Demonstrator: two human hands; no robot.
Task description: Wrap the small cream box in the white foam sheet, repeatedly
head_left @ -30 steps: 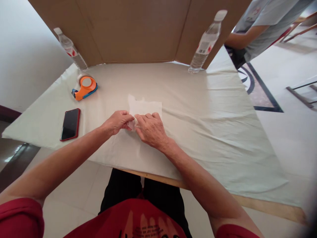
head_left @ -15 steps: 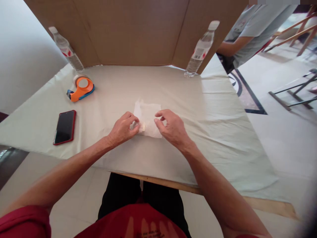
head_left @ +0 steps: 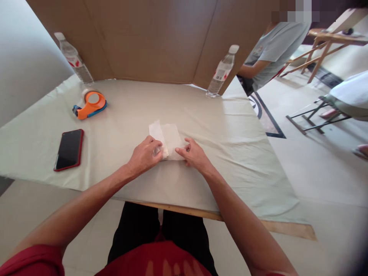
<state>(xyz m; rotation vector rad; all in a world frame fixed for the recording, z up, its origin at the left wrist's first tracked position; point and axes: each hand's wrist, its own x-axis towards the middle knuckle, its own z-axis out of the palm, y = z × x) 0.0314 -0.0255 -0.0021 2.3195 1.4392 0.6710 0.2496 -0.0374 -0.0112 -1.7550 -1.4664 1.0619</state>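
Observation:
A thin white sheet (head_left: 171, 135), like tissue or soft wrap, lies on the cloth in front of me, with a second flap angled at its upper left. My left hand (head_left: 145, 154) is curled at the lower left corner, its fingers round a crumpled, see-through bit of wrap (head_left: 164, 151). A small yellowish patch shows beside those fingertips; what it is I cannot make out. At the lower right corner, my right hand (head_left: 197, 155) has the sheet's edge between thumb and fingers, the thumb on top. Part of that edge is hidden.
Left on the cloth-covered table (head_left: 129, 111) are a phone (head_left: 69, 149) with a red case and an orange tape dispenser (head_left: 92, 104). Water bottles stand at back left (head_left: 75, 61) and back right (head_left: 222, 73), against a cardboard screen (head_left: 149, 42). Beyond it sits another person (head_left: 267, 57).
My right hand has come down onto the sheet's lower right corner. The left flap now stands further apart from the main sheet. The view has turned slightly right.

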